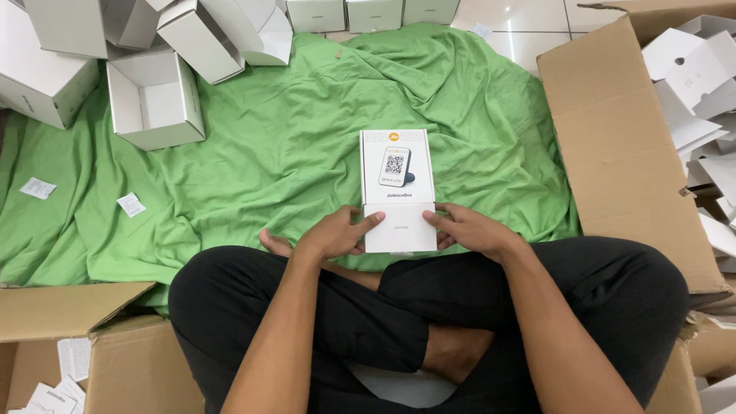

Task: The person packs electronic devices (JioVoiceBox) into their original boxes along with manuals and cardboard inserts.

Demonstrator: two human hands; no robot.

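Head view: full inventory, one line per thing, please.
Small white cardboard box with a pictured device on its lid: one, centre, on the cloth, held at its near end.
Green cloth: one, spread over the floor.
Empty white cardboard boxes: several, top left and top edge.
Large brown cardboard cartons: two, right and bottom left, holding white inserts and paper slips.
Paper slips: two, on the cloth, left.
Left hand: on the box's left edge.
Right hand: on its right edge.

One printed white box (397, 176), two hands, two paper slips, one green cloth (291, 146)
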